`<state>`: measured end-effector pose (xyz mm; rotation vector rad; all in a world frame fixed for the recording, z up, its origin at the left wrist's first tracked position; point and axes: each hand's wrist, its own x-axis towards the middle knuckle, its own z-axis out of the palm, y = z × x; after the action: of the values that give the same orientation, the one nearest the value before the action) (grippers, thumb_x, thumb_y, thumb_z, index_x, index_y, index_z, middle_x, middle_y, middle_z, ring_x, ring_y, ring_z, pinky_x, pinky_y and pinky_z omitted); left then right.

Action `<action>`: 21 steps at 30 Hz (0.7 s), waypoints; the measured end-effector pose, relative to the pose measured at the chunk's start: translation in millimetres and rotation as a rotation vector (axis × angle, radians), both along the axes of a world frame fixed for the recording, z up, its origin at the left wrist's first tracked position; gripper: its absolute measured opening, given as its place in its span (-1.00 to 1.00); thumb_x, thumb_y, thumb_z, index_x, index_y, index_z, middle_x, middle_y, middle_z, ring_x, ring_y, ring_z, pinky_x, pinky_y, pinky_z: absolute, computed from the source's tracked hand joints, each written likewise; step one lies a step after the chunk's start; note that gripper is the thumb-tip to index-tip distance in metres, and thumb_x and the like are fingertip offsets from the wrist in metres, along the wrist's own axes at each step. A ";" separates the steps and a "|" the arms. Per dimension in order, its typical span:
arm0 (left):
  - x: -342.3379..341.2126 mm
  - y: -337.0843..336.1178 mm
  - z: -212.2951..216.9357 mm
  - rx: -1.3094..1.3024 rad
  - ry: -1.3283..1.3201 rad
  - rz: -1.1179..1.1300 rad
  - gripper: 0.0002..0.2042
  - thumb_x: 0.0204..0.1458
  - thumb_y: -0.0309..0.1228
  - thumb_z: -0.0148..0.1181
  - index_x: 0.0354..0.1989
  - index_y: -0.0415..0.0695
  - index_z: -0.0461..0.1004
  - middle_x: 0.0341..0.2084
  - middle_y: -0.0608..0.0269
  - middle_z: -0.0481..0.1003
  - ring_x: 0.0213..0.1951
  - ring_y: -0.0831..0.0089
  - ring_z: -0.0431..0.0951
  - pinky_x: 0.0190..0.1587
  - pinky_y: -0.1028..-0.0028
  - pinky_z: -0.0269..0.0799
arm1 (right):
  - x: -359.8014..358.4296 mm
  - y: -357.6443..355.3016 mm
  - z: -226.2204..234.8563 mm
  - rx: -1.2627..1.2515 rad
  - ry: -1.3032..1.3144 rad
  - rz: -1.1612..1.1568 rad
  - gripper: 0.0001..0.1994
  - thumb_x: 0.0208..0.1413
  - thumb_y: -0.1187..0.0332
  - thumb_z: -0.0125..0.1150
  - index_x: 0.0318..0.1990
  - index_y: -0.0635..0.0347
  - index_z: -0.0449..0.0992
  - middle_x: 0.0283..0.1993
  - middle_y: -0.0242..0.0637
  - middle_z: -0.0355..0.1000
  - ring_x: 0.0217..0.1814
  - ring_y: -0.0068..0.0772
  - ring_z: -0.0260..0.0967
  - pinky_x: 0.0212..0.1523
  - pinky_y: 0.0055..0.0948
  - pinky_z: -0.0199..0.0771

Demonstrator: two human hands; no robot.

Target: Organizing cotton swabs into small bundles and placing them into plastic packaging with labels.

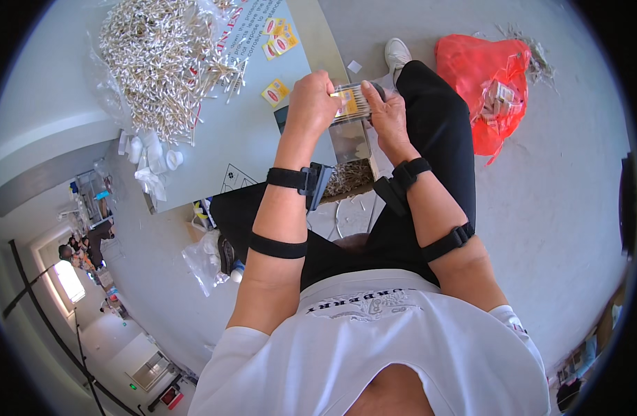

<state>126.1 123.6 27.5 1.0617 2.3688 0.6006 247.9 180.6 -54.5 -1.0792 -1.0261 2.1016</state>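
Both my hands hold a clear, flat pack of cotton swabs (362,101) above the table's right edge. A yellow card (347,102) shows through its left part. My left hand (311,100) pinches the left end, fingers closed. At the other end my right hand (390,118) grips the pack, its thumb lying on top. Some of the fingers are hidden behind it. To the left a large heap of loose cotton swabs (159,66) lies on clear plastic. Nearer my hands, a yellow-and-white card (274,92) rests on the table, with several similar cards (282,43) farther back.
The pale table (228,149) ends close to my legs. Below its edge, a box of swabs (349,179) sits near my knees. White plastic wrappings (152,163) lie at the table's near left corner. A red plastic bag (474,83) stands on the floor at right.
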 end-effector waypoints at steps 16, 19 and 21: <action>46.6 -64.9 -40.5 -0.057 0.497 -0.087 -0.17 0.14 0.12 -0.08 0.39 -0.27 -0.12 0.40 -0.12 -0.17 0.43 -0.01 -0.25 0.35 -0.14 -0.39 | 0.5 -1.5 3.4 0.039 0.003 -0.028 -0.68 0.19 0.12 0.21 -0.38 0.24 0.57 -0.49 -0.49 0.46 -0.51 -0.73 0.29 -0.49 -0.61 0.27; 52.7 -62.7 -40.2 -0.033 0.497 -0.080 -0.14 0.13 0.11 -0.05 0.39 -0.31 -0.16 0.40 -0.12 -0.19 0.44 0.00 -0.27 0.35 -0.14 -0.40 | -2.4 -2.6 4.7 0.134 -0.029 -0.027 -0.64 0.20 0.13 0.20 -0.38 0.32 0.57 -0.50 -0.47 0.45 -0.48 -0.72 0.26 -0.46 -0.58 0.29; 53.2 -62.3 -39.1 -0.050 0.497 -0.080 -0.12 0.11 0.09 0.00 0.38 -0.34 -0.17 0.41 -0.12 -0.21 0.44 0.01 -0.29 0.35 -0.14 -0.41 | -3.6 -2.2 7.3 0.290 -0.119 -0.048 -0.63 0.18 0.18 0.23 -0.45 0.39 0.55 -0.57 -0.48 0.40 -0.50 -0.71 0.18 -0.47 -0.51 0.29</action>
<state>179.2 61.3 -11.7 1.4048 2.7198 0.2649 244.3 178.4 -47.1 -1.0786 -1.3027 1.7994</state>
